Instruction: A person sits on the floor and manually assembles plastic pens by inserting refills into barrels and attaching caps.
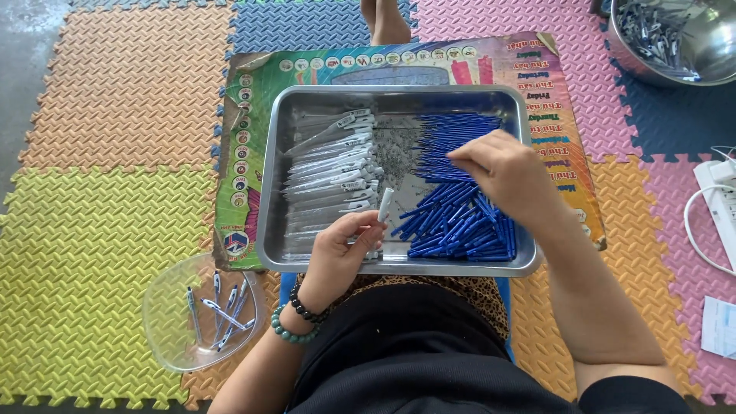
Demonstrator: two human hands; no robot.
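A metal tray (272, 192) lies in front of me, holding a stack of white pen barrels (330, 165) on its left, a heap of small metal springs (395, 149) in the middle and a pile of blue pen parts (456, 218) on the right. My left hand (337, 257) grips one white pen barrel (385, 205) upright over the tray's near edge. My right hand (506, 172) reaches over the blue pile, fingertips pinched near the springs; whether it holds anything I cannot tell.
The tray rests on a colourful printed board (552, 92) over foam puzzle mats. A clear plastic bowl (165, 322) with several finished pens sits at my lower left. A steel bowl (690, 38) of pen parts stands top right. White cables (709, 222) lie at right.
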